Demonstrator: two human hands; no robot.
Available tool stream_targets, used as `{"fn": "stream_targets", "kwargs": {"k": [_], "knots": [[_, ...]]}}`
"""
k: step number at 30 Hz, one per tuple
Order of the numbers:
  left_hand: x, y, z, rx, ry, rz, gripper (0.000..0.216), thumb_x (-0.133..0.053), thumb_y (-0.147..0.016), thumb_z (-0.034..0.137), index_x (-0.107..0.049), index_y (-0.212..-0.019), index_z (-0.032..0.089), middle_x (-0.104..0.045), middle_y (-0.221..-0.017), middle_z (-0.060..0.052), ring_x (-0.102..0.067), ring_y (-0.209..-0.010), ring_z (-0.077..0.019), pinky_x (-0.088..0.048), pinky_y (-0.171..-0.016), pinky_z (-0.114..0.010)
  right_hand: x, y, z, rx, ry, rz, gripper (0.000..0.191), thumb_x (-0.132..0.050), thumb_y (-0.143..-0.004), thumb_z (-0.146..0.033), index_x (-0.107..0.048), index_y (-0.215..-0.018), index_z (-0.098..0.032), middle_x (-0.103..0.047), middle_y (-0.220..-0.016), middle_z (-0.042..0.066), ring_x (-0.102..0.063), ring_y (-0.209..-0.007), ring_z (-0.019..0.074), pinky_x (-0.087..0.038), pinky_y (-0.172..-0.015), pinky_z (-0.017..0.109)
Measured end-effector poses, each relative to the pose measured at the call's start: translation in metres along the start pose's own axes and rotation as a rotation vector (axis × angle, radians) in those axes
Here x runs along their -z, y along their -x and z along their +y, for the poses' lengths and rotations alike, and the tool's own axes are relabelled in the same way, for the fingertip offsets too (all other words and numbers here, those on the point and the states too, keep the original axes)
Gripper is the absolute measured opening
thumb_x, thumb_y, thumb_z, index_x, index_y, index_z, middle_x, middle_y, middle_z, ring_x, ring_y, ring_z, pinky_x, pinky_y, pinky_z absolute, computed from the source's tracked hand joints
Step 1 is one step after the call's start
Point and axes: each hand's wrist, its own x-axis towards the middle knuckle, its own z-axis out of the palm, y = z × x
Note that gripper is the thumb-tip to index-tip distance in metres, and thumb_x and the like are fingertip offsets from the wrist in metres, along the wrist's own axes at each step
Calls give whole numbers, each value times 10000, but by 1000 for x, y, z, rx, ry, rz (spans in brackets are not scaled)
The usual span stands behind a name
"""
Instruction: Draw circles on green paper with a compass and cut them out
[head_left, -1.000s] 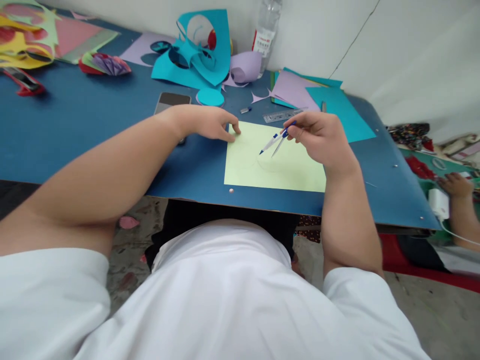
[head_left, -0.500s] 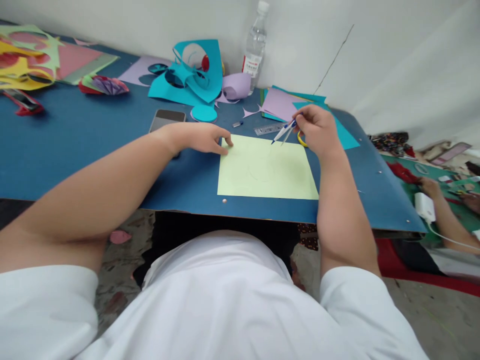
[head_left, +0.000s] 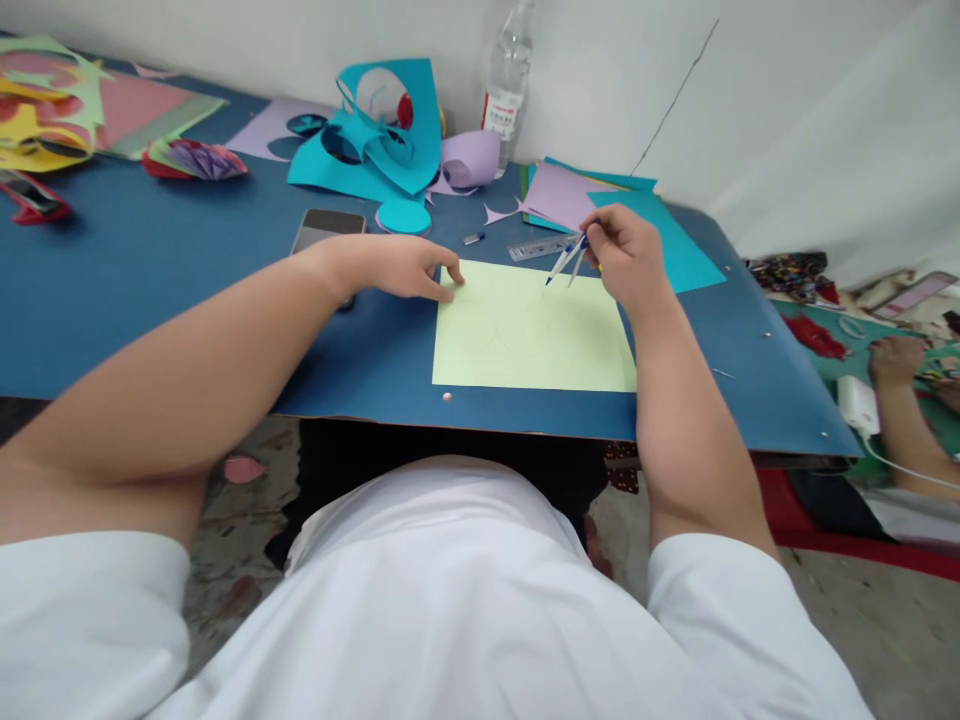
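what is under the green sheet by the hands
The table shows along the visible edges of the green sheet, which seems to lie on it; anything between is covered. The left hand touches its left side; the right hand holds a compass above.

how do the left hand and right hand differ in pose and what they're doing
The left hand lies low, fingertips at the upper left corner of the pale green sheet; the right hand is raised by the sheet's upper right.
The right hand grips a compass, while the left hand shows nothing in its grasp.
The left hand's thumb and forefinger are spread; the right hand's are pinched together.
Both are bare.
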Motion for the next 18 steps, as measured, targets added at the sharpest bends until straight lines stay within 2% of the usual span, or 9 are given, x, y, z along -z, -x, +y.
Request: {"fn": "stream_targets", "kwargs": {"k": [6, 12, 18], "knots": [[0, -1, -4, -15, -1, -14, 939, -741, -955, 819, -803, -1764, 346, -881, -1281, -136, -830, -1155, -394, -549, -956, -386, -3, 3, 0, 18, 19, 6, 638, -779, -1003, -994, -766, -1011, -356, -667, -809, 30, -746, -783, 311, -688, -811, 529], [1, -1, -5, -13, 1, 0, 949, -748, -932, 864, -824, -1742, 376, -886, -1268, -122, -833, -1167, -393, -553, -960, -382, -2, 4, -4, -3, 24, -2, 598, -801, -1008, -946, -769, -1036, -349, -657, -812, 25, -734, -791, 296, -696, -821, 508], [1, 0, -3, -16, -12, -13, 915, -724, -967, 793, -800, -1764, 351, -877, -1276, -131, -829, -1141, -386, -548, -940, -383, -2, 4, -3, 12, 26, 3, 595, -812, -1019, -936, -794, -1032, -341, -666, -807, 27, -738, -773, 294, -713, -832, 521]]}}
